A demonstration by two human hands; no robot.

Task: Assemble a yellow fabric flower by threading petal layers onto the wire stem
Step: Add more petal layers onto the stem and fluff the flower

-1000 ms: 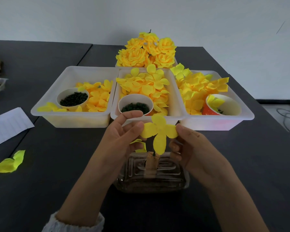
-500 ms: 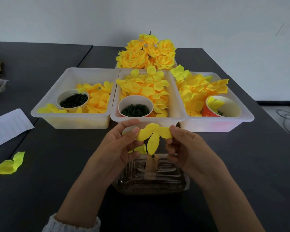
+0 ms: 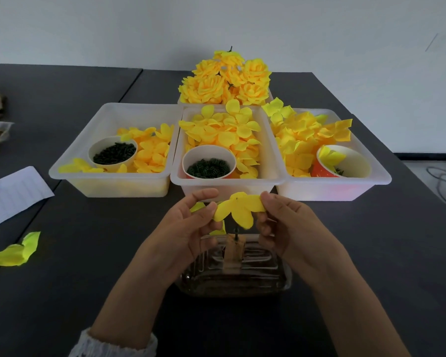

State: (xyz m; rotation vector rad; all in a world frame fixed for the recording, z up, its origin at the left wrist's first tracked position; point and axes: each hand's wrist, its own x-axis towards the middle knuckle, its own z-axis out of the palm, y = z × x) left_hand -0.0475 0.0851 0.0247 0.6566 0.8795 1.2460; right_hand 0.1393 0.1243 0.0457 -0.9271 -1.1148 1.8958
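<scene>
The left hand (image 3: 188, 228) and right hand (image 3: 283, 222) each pinch one side of a soft, matte yellow fabric petal layer (image 3: 238, 208) with rounded lobes. It is held just above the thin dark wire stem (image 3: 236, 231). The stem stands upright from a ribbed clear plastic container (image 3: 263, 276) on the dark table (image 3: 88, 292).

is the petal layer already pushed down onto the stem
No: both the left hand and the right hand pinch the petal layer just above the stem tip.
</scene>
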